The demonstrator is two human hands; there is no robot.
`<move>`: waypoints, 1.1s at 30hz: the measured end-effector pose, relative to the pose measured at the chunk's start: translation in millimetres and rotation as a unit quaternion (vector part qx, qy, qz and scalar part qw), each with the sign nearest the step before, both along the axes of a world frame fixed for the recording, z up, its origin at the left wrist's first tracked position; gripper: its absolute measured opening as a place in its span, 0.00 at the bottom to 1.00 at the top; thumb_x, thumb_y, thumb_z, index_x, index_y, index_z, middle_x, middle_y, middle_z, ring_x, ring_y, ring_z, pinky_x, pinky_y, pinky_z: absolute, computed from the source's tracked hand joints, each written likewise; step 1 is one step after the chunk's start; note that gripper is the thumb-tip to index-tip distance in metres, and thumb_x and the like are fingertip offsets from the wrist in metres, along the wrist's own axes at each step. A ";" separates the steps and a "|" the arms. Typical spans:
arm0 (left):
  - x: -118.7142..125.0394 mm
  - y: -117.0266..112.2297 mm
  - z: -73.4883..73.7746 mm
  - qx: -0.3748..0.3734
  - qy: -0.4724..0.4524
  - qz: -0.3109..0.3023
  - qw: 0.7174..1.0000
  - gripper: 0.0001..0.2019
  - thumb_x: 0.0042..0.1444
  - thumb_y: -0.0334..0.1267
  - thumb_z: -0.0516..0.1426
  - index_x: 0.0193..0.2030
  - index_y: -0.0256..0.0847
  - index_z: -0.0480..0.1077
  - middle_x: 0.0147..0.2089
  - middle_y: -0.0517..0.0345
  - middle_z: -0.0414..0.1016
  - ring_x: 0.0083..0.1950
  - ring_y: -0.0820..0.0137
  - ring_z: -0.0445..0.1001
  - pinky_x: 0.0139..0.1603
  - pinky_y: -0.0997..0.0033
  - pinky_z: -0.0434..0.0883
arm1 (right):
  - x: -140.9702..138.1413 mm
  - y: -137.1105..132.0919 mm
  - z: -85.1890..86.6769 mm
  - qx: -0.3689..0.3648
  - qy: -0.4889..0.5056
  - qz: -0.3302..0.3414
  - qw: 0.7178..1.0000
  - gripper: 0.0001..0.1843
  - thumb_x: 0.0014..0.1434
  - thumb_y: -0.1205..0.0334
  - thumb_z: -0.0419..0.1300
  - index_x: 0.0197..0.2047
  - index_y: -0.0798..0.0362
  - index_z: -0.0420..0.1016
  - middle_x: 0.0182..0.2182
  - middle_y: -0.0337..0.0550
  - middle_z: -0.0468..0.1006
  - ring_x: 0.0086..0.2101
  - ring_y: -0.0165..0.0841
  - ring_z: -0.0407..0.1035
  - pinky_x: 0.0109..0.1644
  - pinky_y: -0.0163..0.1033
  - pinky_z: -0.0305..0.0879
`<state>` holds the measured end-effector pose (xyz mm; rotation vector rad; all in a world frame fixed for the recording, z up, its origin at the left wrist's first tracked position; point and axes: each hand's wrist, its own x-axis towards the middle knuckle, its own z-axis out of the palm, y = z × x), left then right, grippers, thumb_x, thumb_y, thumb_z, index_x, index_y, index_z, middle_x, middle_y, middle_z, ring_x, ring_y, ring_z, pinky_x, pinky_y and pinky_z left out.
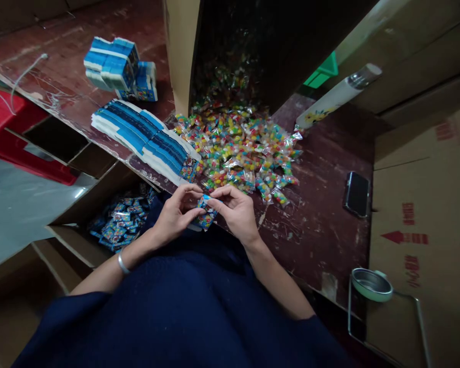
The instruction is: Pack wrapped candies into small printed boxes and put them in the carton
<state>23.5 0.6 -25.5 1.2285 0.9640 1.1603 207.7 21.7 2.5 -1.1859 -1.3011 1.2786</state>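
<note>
My left hand point(175, 213) and my right hand point(235, 210) meet at the table's near edge, both pinched on one small blue candy box point(206, 212) with colourful print. Just beyond them lies a heap of clear candy packets point(239, 145) with bright sweets inside. A fanned stack of flat blue-and-white boxes point(143, 138) rests to the left of the heap. More blue box bundles point(117, 66) sit further back left. Below the table on my left, an open carton point(120, 222) holds several filled blue boxes.
A tall cardboard box point(182, 51) lies open behind the heap, spilling packets. A white bottle point(337, 97) lies at the back right, and a black phone point(356, 193) on the dark red table point(322, 230). Large cartons point(425, 225) stand right; a metal cup point(371, 283) sits near right.
</note>
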 end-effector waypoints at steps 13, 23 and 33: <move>-3.8 -0.7 9.5 -0.027 -0.015 -0.030 0.999 0.20 0.58 0.34 0.67 0.58 0.41 0.77 0.50 0.52 0.82 0.46 0.68 0.82 0.47 0.74 0.81 | 7.3 6.1 2.7 0.180 -0.129 0.025 0.975 0.13 0.64 0.56 0.68 0.29 0.49 0.79 0.31 0.41 0.81 0.34 0.35 0.75 0.43 0.43 0.73; -2.6 -16.4 -14.1 -0.146 -0.047 -0.075 0.985 0.16 0.55 0.43 0.69 0.46 0.37 0.74 0.44 0.54 0.78 0.43 0.69 0.79 0.47 0.70 0.79 | 18.0 -30.4 -26.8 0.226 -0.192 0.070 0.952 0.05 0.67 0.57 0.65 0.41 0.49 0.80 0.40 0.46 0.83 0.39 0.35 0.79 0.43 0.42 0.78; -86.3 24.3 23.7 -0.052 0.331 -0.377 0.863 0.29 0.59 0.38 0.61 0.67 0.43 0.65 0.52 0.51 0.78 0.48 0.63 0.79 0.51 0.66 0.75 | 55.8 7.6 -38.2 0.254 -0.505 -0.065 0.823 0.12 0.63 0.56 0.69 0.47 0.51 0.78 0.45 0.51 0.85 0.49 0.47 0.76 0.51 0.50 0.75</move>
